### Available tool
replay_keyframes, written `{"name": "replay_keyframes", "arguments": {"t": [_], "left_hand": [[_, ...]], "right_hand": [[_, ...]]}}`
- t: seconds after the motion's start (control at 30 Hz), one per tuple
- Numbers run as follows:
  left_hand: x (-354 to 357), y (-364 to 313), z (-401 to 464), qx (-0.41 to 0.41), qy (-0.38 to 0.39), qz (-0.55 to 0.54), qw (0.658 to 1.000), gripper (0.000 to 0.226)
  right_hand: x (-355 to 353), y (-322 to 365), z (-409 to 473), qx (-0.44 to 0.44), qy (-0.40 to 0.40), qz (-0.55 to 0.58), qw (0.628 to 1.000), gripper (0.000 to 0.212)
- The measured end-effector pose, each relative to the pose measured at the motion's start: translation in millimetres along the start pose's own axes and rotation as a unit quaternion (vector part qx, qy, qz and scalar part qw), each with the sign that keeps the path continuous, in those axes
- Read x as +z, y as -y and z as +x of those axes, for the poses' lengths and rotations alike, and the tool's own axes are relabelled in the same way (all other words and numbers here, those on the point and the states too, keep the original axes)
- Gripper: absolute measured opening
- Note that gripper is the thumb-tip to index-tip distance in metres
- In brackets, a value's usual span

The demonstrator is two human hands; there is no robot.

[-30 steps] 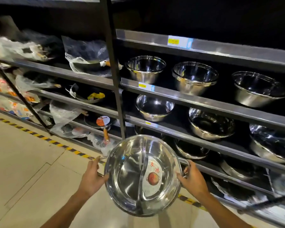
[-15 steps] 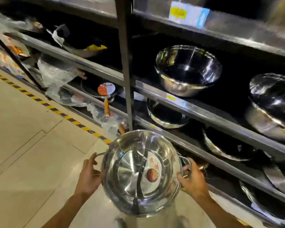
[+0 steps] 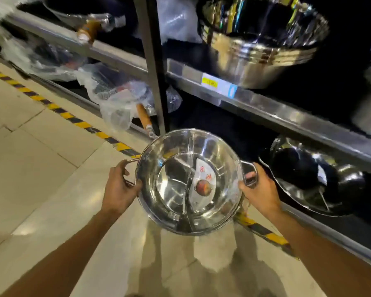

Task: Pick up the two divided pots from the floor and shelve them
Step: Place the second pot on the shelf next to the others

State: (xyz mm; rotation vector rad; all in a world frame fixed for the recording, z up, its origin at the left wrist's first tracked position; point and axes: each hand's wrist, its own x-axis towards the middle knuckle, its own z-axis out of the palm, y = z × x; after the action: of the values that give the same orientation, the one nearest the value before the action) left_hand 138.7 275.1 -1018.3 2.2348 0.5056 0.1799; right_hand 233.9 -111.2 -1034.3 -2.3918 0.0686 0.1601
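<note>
We hold the divided pot (image 3: 190, 182) level between both hands, above the floor (image 3: 41, 168) and just in front of the lowest shelf (image 3: 321, 230). Our left grip (image 3: 121, 186) is closed around the left loop handle, and our right grip (image 3: 258, 189) is closed around the right one. Holding it by opposite handles probably keeps the wide, slippery steel from tipping as we aim it into the dark gap beyond the grips. To the right of the right grip, a dark pan (image 3: 315, 179) already fills part of that shelf. The second divided pot is nowhere in view. The gap's depth is lost in shadow, and the bowl (image 3: 263, 39) above is blurred.
</note>
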Motion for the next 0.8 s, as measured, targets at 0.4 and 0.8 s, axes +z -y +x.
{"name": "replay_keyframes", "arguments": {"t": [0.4,0.8], "left_hand": [[80.8,9.1,63.9,0.058,-0.040,-0.035,0.997,0.064],[124.0,-35.9,98.5,0.034,-0.067,-0.116,0.990,0.071]], "right_hand": [[-10.4,-30.7,88.9,-0.050,-0.056,-0.020,0.997,0.076],[-7.5,-39.1,120.3,0.142,-0.169,0.134,0.966,0.059]]}}
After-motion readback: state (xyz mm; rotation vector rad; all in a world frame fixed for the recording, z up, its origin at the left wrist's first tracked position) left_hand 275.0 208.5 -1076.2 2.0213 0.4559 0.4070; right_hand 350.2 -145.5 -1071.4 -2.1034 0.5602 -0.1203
